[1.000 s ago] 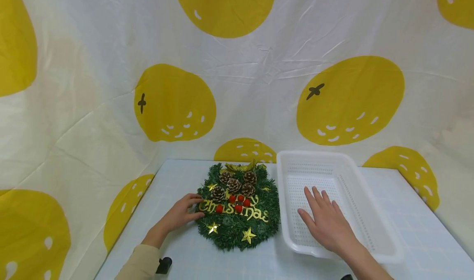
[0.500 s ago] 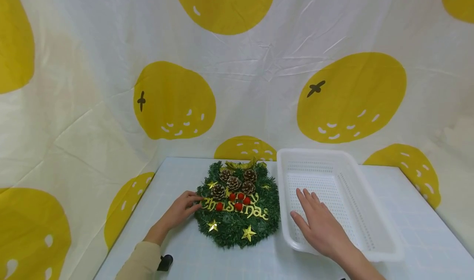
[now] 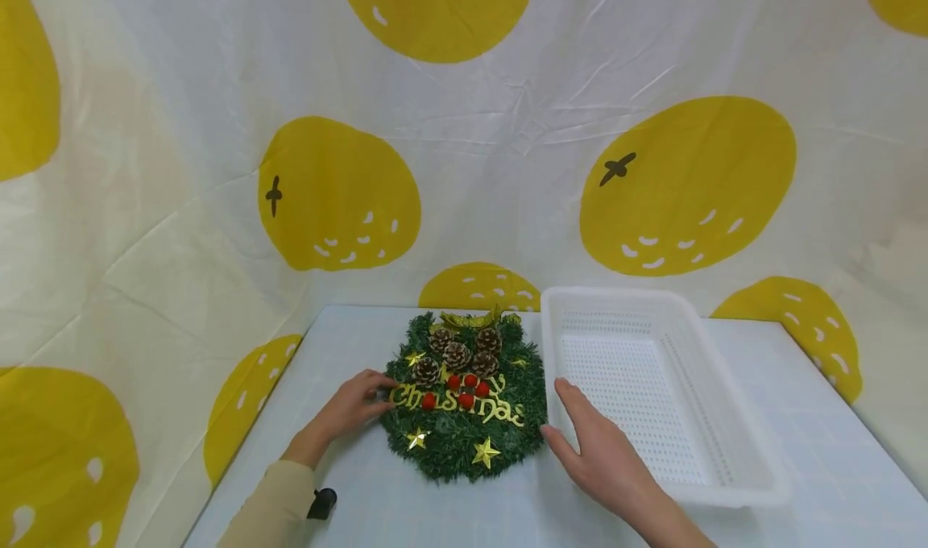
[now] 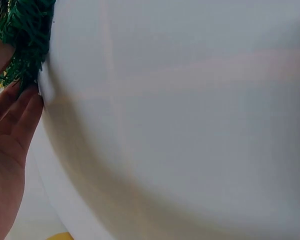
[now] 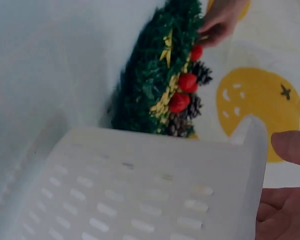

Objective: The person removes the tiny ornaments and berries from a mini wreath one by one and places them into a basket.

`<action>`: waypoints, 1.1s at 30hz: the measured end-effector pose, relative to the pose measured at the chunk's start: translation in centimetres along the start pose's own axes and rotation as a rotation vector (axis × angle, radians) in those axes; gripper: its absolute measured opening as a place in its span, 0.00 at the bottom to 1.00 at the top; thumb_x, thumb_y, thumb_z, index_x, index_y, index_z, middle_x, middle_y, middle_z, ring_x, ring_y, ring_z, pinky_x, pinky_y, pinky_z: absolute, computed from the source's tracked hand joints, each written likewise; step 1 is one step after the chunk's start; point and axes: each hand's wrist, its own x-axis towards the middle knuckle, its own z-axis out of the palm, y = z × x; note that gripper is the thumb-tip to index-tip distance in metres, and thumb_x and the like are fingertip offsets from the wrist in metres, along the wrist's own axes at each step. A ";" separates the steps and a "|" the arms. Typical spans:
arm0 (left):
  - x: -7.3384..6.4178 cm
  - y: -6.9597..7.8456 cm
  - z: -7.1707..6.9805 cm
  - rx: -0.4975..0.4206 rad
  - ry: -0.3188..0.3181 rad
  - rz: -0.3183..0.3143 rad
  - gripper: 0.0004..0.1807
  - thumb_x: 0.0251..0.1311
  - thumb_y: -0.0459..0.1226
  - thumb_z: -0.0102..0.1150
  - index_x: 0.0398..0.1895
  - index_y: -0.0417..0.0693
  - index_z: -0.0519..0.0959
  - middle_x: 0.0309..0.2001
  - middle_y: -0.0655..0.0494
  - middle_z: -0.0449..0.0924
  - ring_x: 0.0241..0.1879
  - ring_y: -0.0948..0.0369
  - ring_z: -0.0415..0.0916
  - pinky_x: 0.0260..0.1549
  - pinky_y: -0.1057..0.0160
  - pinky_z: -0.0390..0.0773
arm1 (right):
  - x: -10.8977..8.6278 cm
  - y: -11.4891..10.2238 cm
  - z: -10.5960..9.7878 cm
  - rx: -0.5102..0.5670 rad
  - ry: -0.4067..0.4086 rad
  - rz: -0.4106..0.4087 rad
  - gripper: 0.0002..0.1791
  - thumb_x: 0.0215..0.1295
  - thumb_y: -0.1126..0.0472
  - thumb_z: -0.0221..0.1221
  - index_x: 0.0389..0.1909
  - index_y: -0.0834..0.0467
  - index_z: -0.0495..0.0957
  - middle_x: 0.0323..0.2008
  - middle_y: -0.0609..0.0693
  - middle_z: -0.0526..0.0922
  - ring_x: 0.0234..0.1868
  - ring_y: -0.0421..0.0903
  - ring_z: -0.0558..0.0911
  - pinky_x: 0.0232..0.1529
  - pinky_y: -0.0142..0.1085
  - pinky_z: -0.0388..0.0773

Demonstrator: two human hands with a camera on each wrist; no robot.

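In the head view a green tinsel Christmas wreath (image 3: pixel 467 451) lies on the table, with pine cones (image 3: pixel 457 355), red balls (image 3: pixel 466 400), gold stars (image 3: pixel 486 452) and gold "Christmas" lettering (image 3: pixel 500 411). My left hand (image 3: pixel 351 405) pinches its left edge; the left wrist view has the wreath (image 4: pixel 27 40) between thumb and fingers. To the wreath's right stands a white perforated plastic basket (image 3: pixel 732 419). My right hand (image 3: pixel 605 455) reaches over the basket's near left rim, fingers extended and thumb apart, its thumb tip beside the wreath's right edge. Nothing is in its grasp.
The table has a pale checked cloth (image 3: pixel 435 520). Behind it and at the sides hangs a white curtain (image 3: pixel 493 209) printed with big yellow fruit. A small black object (image 3: pixel 322 504) shows beside the left sleeve (image 3: pixel 271 500).
My right hand has moved left, from over the basket's middle to its left rim by the wreath. The left hand stays at the wreath's left edge. The head view has tilted slightly.
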 end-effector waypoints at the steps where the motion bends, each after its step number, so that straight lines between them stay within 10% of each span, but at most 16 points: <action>1: 0.0 0.0 0.0 0.001 -0.003 0.000 0.18 0.59 0.39 0.66 0.52 0.45 0.80 0.48 0.50 0.77 0.48 0.50 0.77 0.47 0.52 0.80 | 0.1 -0.2 0.3 0.012 0.014 -0.004 0.37 0.70 0.47 0.56 0.73 0.62 0.60 0.69 0.59 0.66 0.68 0.59 0.67 0.62 0.56 0.68; 11: 0.2 0.0 -0.3 -0.002 -0.025 -0.012 0.18 0.60 0.39 0.66 0.53 0.45 0.79 0.49 0.48 0.76 0.49 0.48 0.77 0.47 0.51 0.80 | 0.9 -3.4 2.8 0.126 0.095 0.020 0.31 0.65 0.52 0.63 0.66 0.59 0.70 0.62 0.55 0.75 0.61 0.56 0.75 0.57 0.53 0.74; 33: 0.1 0.3 -0.3 0.024 -0.036 -0.051 0.19 0.61 0.43 0.65 0.55 0.49 0.79 0.52 0.49 0.77 0.52 0.48 0.76 0.50 0.49 0.78 | 3.5 -5.2 7.1 0.219 0.009 -0.067 0.28 0.68 0.49 0.59 0.62 0.63 0.74 0.58 0.58 0.78 0.58 0.57 0.77 0.55 0.52 0.75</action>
